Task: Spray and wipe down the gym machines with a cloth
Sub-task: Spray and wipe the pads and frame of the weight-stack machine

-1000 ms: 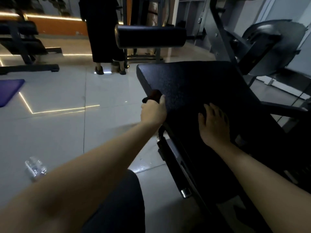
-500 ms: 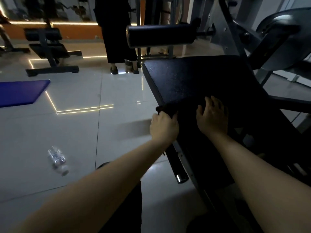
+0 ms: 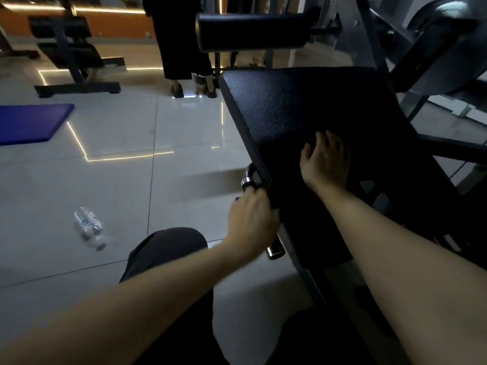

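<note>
Slid nearer down the left edge of the pad (image 3: 303, 109) since half a second ago, off the pad's rim and onto the side handle (image 3: 249, 177), with the left hand (image 3: 250, 219). Far left, on the floor (image 3: 118, 180): a plastic bottle (image 3: 88, 227) lying on its side, well apart from the machine; cannot tell whether a sprayer. At the pad's near left edge: fingers (image 3: 251, 197) curled round the handle's black grip, clamped on the cloth (image 3: 264, 193), dark and barely showing past the knuckles. Keep the cloth wrapped right round the grip and twist while drawing from the chrome bend to the chrome end, not merely along the top. Right of that, mid-pad: right hand (image 3: 325, 162) lying flat, fingers loosely apart, holding nothing. Lean on it to steady the pad, and lift it later to wipe the patch beneath.
</note>
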`<state>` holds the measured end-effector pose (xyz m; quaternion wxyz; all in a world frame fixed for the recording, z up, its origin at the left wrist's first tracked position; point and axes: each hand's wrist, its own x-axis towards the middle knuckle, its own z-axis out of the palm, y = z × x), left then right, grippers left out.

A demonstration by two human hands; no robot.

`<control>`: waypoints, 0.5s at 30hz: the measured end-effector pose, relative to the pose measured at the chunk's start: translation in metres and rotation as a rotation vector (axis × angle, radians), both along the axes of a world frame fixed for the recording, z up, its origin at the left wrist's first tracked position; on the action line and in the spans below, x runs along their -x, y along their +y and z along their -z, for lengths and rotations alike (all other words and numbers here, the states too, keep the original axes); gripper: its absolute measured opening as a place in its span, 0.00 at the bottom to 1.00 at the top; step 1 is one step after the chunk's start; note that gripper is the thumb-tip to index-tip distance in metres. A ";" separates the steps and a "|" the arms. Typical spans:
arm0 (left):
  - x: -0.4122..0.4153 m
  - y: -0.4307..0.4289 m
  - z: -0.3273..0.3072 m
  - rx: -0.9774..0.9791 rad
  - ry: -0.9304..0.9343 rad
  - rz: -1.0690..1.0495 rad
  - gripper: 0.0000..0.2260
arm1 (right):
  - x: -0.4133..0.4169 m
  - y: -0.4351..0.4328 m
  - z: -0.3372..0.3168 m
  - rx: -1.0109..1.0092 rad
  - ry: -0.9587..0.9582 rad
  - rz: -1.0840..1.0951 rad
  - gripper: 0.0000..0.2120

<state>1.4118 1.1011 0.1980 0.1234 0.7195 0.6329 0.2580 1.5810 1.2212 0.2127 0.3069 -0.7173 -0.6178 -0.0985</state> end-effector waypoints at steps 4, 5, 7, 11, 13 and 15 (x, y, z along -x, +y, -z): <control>-0.011 0.025 -0.021 0.117 -0.141 -0.109 0.22 | 0.001 -0.001 -0.001 0.016 0.007 0.007 0.24; -0.018 0.016 -0.017 0.129 -0.138 -0.084 0.21 | 0.002 0.000 -0.002 0.017 0.003 0.012 0.24; -0.026 -0.010 -0.006 0.112 -0.104 -0.025 0.18 | 0.003 -0.001 -0.003 0.019 -0.002 0.019 0.24; -0.016 -0.021 0.005 0.093 -0.001 0.089 0.15 | 0.003 -0.003 -0.004 0.053 -0.016 0.020 0.25; -0.010 -0.016 0.003 0.117 -0.025 0.119 0.15 | 0.004 -0.002 -0.004 0.054 -0.022 0.021 0.25; -0.006 -0.007 0.002 0.100 -0.165 0.081 0.14 | 0.004 0.001 -0.003 0.057 -0.022 0.027 0.25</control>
